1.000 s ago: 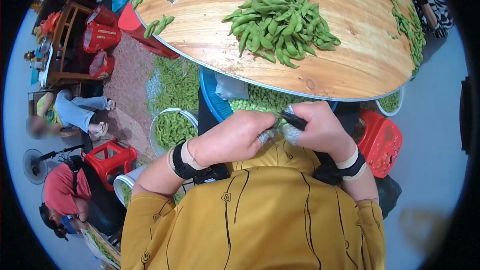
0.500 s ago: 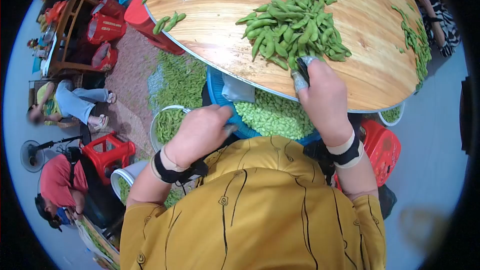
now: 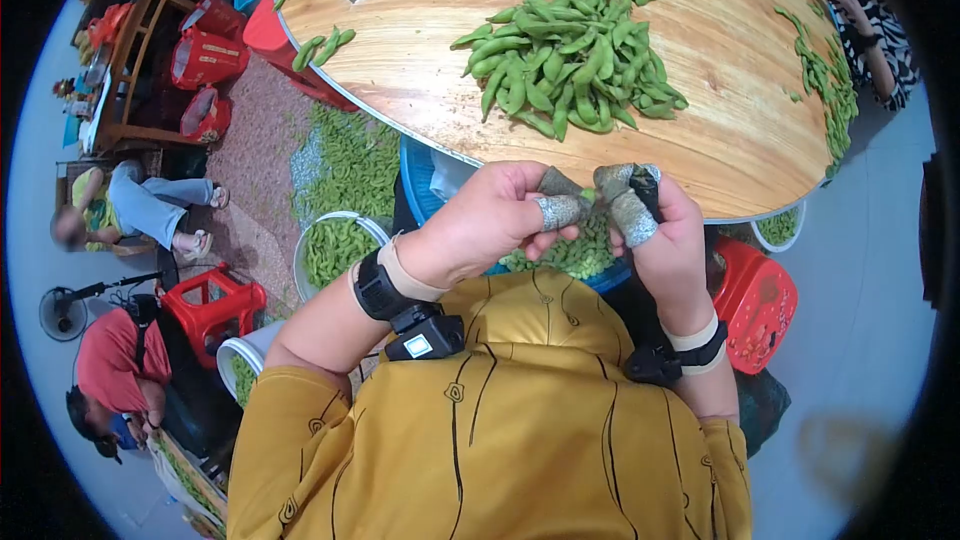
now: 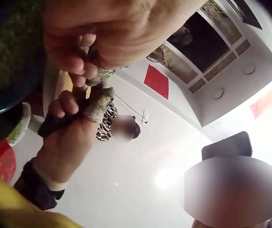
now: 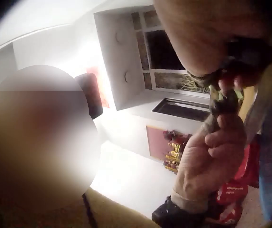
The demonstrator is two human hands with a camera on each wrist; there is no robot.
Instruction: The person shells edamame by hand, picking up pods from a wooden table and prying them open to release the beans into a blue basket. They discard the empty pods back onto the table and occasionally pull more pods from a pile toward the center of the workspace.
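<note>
Above the blue basket [image 3: 412,175], the left hand [image 3: 490,215] and right hand [image 3: 665,240] meet, fingers curled and tips wrapped in grey tape. Between their fingertips they pinch a green pod [image 3: 590,202], mostly hidden. A black object [image 3: 645,188] lies against the right hand's fingers; its shape is unclear. Shelled green beans [image 3: 580,255] show in the basket under the hands. Unshelled pods [image 3: 580,65] lie heaped on the round wooden table [image 3: 400,70]. The left wrist view shows the left hand [image 4: 121,33] over the right hand [image 4: 69,137].
White buckets of pods [image 3: 340,252] stand at the left, near a floor pile [image 3: 350,160] and a red stool [image 3: 215,305]. Another red stool [image 3: 760,305] is at the right. Several other people sit around, one across the table's right edge [image 3: 870,30].
The right hand reached up to the pod heap, then came back to the left hand above the basket. The left hand moved away to the left and has returned, both now pinching a pod.
</note>
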